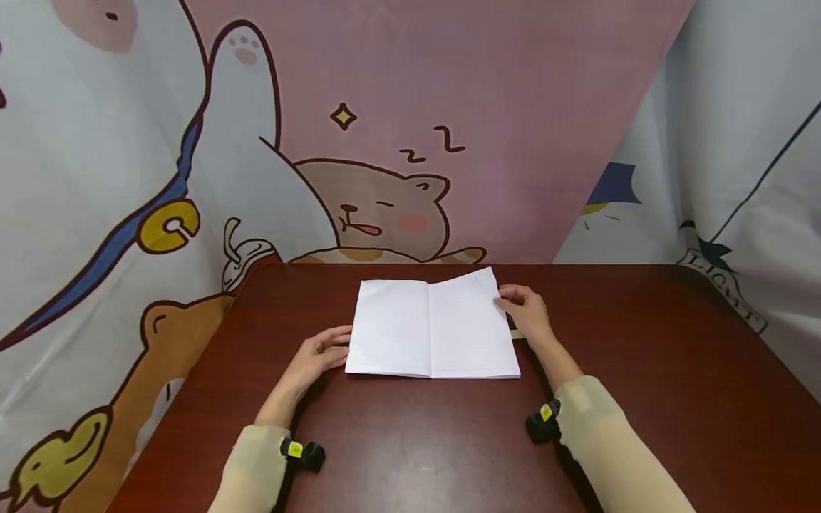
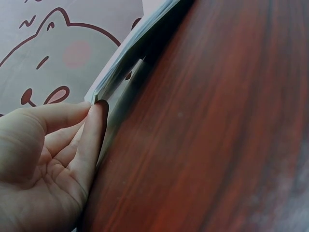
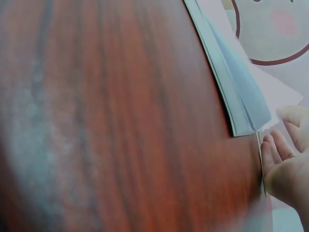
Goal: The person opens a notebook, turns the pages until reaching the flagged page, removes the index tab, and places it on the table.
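Observation:
An open notebook with white, faintly lined pages lies on the table. My left hand is at its left edge. In the left wrist view, the thumb and a finger of that hand pinch the edge of the notebook, which is raised a little off the wood. At the upper right edge, my right hand pinches the right page, whose top corner is lifted. The right wrist view has the right hand beside the notebook's layered pages; its exact contact is partly hidden.
A pale strip sticks out from the notebook's right side, below the right hand. The dark reddish table reaches back to a cartoon-printed cloth. Small black wrist cameras sit on both sleeves.

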A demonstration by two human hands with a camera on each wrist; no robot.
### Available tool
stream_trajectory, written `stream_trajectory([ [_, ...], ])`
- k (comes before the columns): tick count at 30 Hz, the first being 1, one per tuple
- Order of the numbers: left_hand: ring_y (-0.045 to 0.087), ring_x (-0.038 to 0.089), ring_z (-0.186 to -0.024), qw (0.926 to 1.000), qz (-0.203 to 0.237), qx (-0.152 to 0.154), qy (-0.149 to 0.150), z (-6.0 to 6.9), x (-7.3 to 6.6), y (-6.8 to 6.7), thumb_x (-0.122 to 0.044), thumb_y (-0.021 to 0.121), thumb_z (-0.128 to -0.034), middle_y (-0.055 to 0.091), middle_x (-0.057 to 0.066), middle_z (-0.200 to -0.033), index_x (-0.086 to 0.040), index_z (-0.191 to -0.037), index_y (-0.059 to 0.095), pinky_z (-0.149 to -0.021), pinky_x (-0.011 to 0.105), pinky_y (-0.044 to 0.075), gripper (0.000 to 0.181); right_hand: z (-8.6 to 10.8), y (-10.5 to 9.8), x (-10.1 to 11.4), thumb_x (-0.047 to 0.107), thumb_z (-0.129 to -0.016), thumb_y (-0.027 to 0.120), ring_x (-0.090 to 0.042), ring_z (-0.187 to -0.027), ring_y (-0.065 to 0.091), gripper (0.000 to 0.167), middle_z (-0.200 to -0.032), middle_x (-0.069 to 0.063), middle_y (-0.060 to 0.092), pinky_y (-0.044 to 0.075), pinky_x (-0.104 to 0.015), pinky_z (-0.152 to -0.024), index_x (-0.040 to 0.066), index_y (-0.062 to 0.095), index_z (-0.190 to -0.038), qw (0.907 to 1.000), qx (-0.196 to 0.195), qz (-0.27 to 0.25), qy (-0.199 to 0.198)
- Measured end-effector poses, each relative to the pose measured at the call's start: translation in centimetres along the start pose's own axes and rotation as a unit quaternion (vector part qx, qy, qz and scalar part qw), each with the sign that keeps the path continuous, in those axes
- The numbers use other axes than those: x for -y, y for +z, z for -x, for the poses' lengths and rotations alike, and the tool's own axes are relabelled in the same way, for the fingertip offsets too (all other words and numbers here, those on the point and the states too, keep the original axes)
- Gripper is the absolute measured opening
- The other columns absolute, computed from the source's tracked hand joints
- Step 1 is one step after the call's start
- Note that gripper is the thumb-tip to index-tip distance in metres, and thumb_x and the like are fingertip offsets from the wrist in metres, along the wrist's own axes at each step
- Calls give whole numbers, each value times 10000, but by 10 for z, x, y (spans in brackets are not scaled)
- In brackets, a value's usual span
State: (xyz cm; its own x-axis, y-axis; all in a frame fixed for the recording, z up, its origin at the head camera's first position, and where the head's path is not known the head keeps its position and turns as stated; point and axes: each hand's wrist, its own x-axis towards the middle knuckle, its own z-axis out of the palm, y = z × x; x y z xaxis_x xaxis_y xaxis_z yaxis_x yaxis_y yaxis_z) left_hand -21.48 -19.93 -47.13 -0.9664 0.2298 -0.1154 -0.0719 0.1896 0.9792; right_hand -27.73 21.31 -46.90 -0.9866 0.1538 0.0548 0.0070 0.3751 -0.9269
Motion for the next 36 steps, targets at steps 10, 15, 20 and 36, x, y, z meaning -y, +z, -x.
stream_trajectory([
  [10,651,75,-1027,10000,-15,13,-79,1,2,0,-65,624,-961,554,248,-1389,-35,-1448,491,-851,193,558,506,3,0,4,209,-932,707,-171,-1137,548,313,-1264,-162,638,437,-65,-787,-5,709,-1160,9994,-13,0,-344],
  [15,644,58,-1020,10000,25,18,-22,-1,0,-2,-53,614,-963,550,254,-1389,-27,-1448,488,-848,193,556,502,3,0,10,260,-933,711,-42,-990,556,330,-1166,-81,698,471,-137,-787,40,711,-1178,9969,434,-141,-634],
  [20,649,72,-1029,10000,50,9,-55,-2,1,-1,-59,619,-962,552,252,-1389,-30,-1449,488,-856,201,559,505,6,1,15,276,-953,685,-29,-980,557,336,-1222,-112,696,458,-178,-834,59,707,-1209,9938,847,-224,-684],
  [36,651,50,-1021,10000,34,34,-19,-2,0,-3,-56,604,-971,545,254,-1394,-34,-1455,481,-860,201,557,499,8,6,17,163,-999,605,-44,-1044,557,275,-1305,-186,650,489,-153,-860,25,701,-1216,9850,1469,-331,-837],
])
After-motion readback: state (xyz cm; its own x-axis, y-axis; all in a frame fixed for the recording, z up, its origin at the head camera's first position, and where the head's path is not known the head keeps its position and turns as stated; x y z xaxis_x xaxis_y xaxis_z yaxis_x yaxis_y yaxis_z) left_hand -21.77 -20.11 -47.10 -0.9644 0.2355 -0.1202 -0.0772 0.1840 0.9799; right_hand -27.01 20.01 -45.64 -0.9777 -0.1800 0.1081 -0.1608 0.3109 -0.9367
